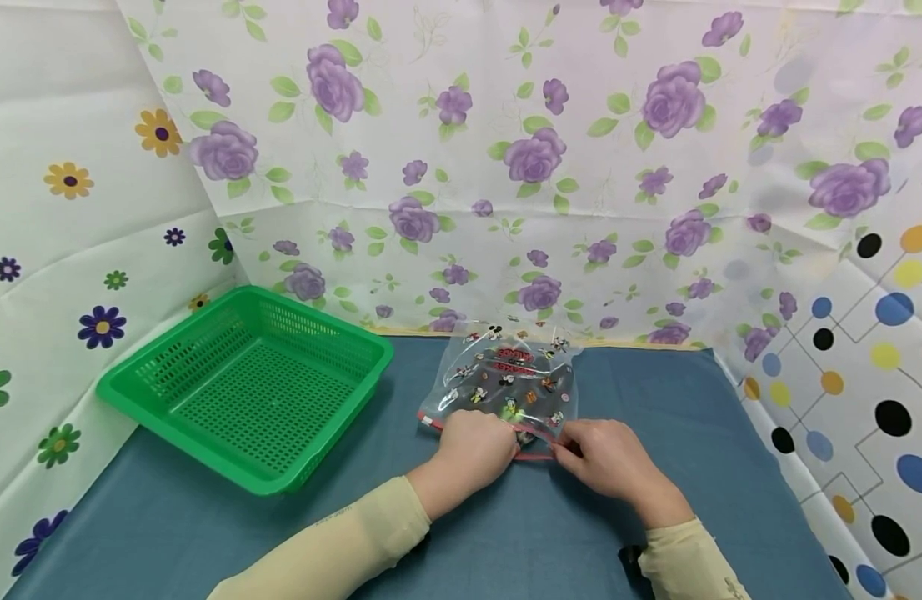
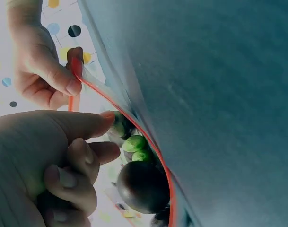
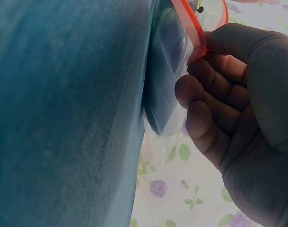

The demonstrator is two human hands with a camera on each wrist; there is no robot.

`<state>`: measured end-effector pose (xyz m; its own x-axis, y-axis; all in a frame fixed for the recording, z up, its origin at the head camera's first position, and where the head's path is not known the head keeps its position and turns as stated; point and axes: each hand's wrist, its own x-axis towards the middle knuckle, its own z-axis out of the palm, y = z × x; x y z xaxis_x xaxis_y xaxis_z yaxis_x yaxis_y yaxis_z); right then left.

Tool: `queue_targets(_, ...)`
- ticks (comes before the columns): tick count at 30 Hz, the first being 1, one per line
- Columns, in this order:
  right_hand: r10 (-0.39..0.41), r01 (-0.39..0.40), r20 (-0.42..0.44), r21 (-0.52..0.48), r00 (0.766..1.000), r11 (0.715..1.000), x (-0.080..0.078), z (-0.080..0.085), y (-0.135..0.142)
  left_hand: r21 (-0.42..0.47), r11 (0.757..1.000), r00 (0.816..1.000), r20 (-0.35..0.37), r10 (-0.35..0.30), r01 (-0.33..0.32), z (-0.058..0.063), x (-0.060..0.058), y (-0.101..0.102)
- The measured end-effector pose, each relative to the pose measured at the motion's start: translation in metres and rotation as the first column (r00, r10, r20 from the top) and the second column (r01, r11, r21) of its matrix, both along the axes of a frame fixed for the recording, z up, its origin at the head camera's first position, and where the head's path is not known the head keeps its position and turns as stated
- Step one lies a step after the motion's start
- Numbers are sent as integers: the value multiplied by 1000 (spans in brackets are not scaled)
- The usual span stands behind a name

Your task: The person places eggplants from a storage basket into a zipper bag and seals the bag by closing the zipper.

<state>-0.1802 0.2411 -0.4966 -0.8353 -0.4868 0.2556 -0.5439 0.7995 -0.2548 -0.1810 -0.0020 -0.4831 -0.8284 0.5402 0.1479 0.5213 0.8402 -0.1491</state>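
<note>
A clear zip bag [image 1: 498, 383] with a cartoon print and red zip edges lies on the blue cloth, its mouth facing me. My left hand [image 1: 476, 450] grips the upper lip of the mouth, three fingers curled and the thumb reaching along it. At the bag's right corner, my right hand [image 1: 603, 458] pinches the red edge between thumb and index finger. Through the parted mouth, the left wrist view shows a dark round thing [image 2: 143, 187], small bright green rounded things [image 2: 135, 144] and a darker green one. The lip under my left fingertips is mostly hidden.
A green plastic basket [image 1: 243, 400] with perforated walls stands left of the bag. Floral sheeting [image 1: 536, 158] hangs behind the cloth-covered table [image 1: 656, 383], and patterned sheets close off both sides. A small black object [image 1: 632, 567] shows beside the right sleeve.
</note>
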Motion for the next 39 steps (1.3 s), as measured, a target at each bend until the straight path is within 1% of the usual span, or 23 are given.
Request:
queue_targets(3,-7,6,6,7,1000,1000,0,0,0,-30,999,998,-54,-31,30,-1,2,2)
queue_targets(5,-6,6,13,7,1000,1000,0,0,0,-34,999,996,-83,-40,37,-1,2,2)
queue_targets(11,-5,5,25,0,1000,1000,0,-1,0,33,999,984,-177,-22,28,-3,0,1)
queue_targets(14,-2,3,25,-6,1000,1000,-1,-1,0,43,998,978,-209,-30,40,-4,-4,-1)
queue_targets(17,-1,1,23,-5,1000,1000,-1,-1,0,34,996,970,-233,-74,84,-4,-11,-3)
queue_targets(21,2,-2,13,-1,1000,1000,-1,-1,0,0,989,966,-217,-144,147,-5,-22,-5)
queue_targets(24,8,-8,8,-6,1000,1000,0,-1,0,-17,987,969,-187,-163,162,-6,-29,-7)
queue_targets(27,14,-14,5,-13,1000,1000,0,-1,0,-26,989,975,-165,-151,148,-8,-35,-6)
queue_targets(31,14,-14,-2,-13,1000,1000,0,-1,0,-25,993,982,-150,-119,116,-10,-42,-4)
queue_targets(35,12,-12,1,-4,1000,1000,0,-1,-1,-25,995,986,-137,-95,92,-9,-45,-2)
queue_targets(39,6,-6,8,0,1000,1000,0,0,-1,-37,998,993,-98,-59,56,-9,-47,0)
